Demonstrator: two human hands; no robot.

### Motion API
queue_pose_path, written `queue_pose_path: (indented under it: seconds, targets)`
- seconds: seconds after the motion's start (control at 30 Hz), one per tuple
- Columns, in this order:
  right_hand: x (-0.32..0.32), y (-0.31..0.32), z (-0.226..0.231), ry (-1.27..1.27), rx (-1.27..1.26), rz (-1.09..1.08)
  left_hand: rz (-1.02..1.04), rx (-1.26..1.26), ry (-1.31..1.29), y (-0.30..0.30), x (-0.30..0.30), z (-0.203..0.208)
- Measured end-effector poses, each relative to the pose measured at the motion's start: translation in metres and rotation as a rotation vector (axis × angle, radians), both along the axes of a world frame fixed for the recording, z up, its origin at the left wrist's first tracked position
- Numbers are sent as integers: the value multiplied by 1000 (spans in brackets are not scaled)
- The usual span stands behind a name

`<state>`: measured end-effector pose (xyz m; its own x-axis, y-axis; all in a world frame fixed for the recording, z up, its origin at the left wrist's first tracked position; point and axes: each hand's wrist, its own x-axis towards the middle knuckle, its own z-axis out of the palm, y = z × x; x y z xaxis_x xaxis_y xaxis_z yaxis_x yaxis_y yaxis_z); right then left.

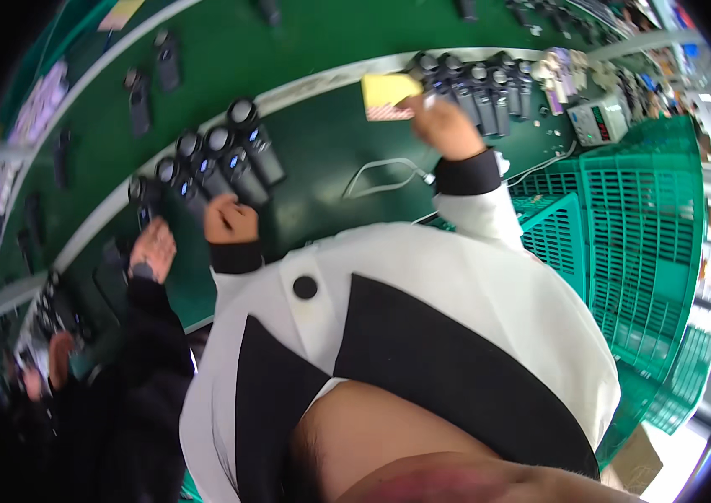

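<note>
My left hand (231, 220), its fingers curled in, is at the lower ends of a row of black handheld devices (242, 172) with round heads, some showing small blue lights. Whether anything is in those fingers is hidden. Out to the right, my right hand (449, 127) is closed on the edge of a yellow card (387, 94) with a red-and-white patterned lower strip; both are slightly blurred. Just beyond that hand stands a second group of black round-headed devices (489, 94). A white cable loop (385, 168) lies on the green table between my hands.
At the left a co-worker's hand (154, 247) in a black sleeve touches another device. More devices (139, 102) lie on the green belt (322, 38) behind a pale rail. Green plastic baskets (640, 226) stand at the right, beside a small box with a red display (598, 120).
</note>
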<state>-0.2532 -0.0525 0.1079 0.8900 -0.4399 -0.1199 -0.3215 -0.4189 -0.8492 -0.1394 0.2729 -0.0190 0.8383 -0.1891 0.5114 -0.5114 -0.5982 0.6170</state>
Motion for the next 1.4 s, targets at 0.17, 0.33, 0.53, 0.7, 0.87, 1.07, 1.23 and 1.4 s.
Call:
queue_pose_path:
  seconds: [0.17,0.33,0.53,0.7,0.87,1.07,1.23,1.4]
  targets:
    - [2,-56,-59,326,-589,-420,-396,-96,247,-71,-31,37]
    - [-19,-134,-113,632,-805,-648,-494,-16,349,-88,-37,37]
    - [-26,-121,-98,572,-742,-577,-625,-9,500,-125,-42,35]
    - [-15,-117,-104,486,-738,-457,-909,-115,346,-215,-29,-6]
    - [-13,-121,-88,522,-474,-364,-744,641,18,-340,-22,-12]
    - [-9,-139,-92,539,-244,-433,-306,507,584,-397,-38,5]
    - [-25,-126,-72,130,180,-425,-586,181,973,-373,-4,15]
    - [-46,-63,-11,-514,864,-100,-1115,-588,1414,-267,-9,97]
